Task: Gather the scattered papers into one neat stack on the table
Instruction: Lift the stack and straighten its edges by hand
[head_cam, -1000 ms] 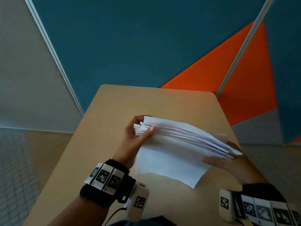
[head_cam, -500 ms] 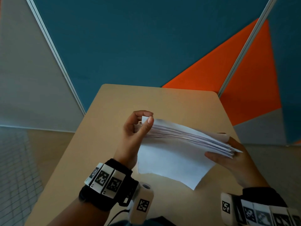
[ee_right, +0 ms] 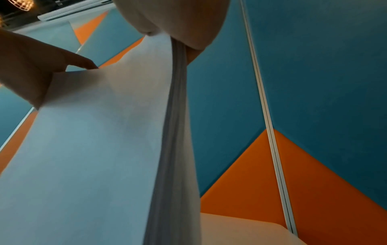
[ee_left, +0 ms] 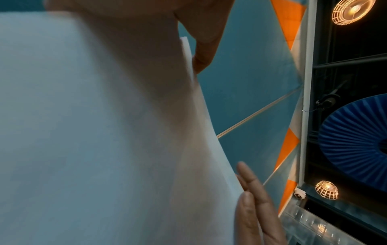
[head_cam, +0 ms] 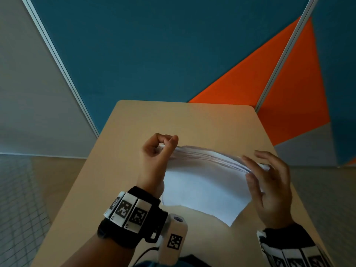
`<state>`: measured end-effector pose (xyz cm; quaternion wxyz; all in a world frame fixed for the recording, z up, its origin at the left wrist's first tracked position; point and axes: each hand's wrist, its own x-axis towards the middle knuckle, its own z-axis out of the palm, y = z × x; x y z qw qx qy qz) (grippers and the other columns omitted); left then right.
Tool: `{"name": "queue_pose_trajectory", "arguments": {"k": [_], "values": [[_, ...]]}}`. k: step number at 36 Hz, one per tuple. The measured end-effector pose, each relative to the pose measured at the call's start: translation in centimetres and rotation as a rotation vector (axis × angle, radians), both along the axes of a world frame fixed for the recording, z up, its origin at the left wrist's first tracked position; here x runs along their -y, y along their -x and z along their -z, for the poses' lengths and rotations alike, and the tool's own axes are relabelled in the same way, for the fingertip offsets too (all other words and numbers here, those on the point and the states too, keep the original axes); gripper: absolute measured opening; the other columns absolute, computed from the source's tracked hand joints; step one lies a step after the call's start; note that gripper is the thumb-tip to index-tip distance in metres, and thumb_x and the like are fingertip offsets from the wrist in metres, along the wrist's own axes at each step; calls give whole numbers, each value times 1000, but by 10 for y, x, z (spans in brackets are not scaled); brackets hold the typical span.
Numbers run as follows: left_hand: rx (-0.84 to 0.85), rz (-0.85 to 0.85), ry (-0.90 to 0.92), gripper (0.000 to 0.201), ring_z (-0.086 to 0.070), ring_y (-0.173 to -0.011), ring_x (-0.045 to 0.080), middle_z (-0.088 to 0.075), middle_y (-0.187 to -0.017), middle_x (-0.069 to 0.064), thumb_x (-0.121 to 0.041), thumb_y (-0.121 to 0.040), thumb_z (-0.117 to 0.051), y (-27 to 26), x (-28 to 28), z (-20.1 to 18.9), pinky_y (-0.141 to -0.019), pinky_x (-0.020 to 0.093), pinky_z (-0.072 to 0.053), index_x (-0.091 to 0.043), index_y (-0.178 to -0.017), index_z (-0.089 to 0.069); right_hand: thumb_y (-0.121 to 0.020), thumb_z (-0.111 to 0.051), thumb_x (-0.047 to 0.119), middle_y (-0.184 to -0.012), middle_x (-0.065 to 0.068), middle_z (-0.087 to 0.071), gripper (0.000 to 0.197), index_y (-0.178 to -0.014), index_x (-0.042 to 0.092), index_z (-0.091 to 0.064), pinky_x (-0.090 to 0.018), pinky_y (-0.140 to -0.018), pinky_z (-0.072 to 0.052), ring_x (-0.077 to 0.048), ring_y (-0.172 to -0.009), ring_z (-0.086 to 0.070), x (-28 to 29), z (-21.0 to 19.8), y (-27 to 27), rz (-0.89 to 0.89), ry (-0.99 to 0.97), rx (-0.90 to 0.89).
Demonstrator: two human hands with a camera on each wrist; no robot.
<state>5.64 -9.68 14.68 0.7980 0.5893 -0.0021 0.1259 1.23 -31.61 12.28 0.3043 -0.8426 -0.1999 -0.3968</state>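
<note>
Head view: you are holding the paper stack (head_cam: 204, 182) on edge above the middle of the bench (head_cam: 192, 120), its lower corner hanging toward the near edge. Your left hand (head_cam: 156, 157) is pinching the stack's left end, thumb in front and fingers curled behind. Your right hand (head_cam: 269, 185) is spread wide, fingers straight, pressing flat against the stack's right end.

black wristbands (head_cam: 133, 224), white square-coded tags, white wrist cameras (head_cam: 173, 239), bare hands
</note>
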Motion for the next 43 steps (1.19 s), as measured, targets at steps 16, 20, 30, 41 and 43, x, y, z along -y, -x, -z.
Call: {"name": "queue_pose_trajectory", "arguments": {"k": [16,20,30,41,43], "values": [[-32,20,-62,26,-56,-68,7,-58,-74,0,-2,-78,-65,2,-1,4,-66,15,-46,-18,-63,-52,-96,-39,22,-122,-11,-45,31,-120,17,-58,-5,-89,-41,0,-103,-45,2,5,2,-3,86,-23],[-28,-3,-56,22,-56,-70,10,-57,-78,3,-5,-77,-67,1,-1,6,-69,21,-44,-21,-67,-55,-97,-39,29,-120,-11,-46,33,-119,12,-57,-2,-86,-39,1,-95,-44,0,1,3,23,68,-42],[70,238,-129,44,-57,-79,1,-64,-81,-11,-30,-60,-73,-6,-19,19,-72,10,-47,-21,-99,-55,-84,-61,28,-116,-4,-51,39,-121,19,-55,-13,-76,-50,-13,-85,-60,5,-7,-2,-23,-133,-169],[-193,581,-423,39,-65,-81,-15,-72,-95,-22,2,-76,-68,-3,-31,20,-76,5,-51,-31,-97,-65,-69,-73,27,-92,28,-73,33,-98,42,-65,-10,-75,-54,-7,-97,-66,12,-6,-8,-469,-525,-936],[-138,532,-372,41,-67,-93,-3,-74,-94,-21,-4,-71,-73,-6,-30,11,-86,19,-56,-37,-93,-70,-74,-64,20,-97,31,-71,36,-93,50,-69,-13,-80,-54,2,-98,-66,12,-23,-3,-414,-516,-773]]}}
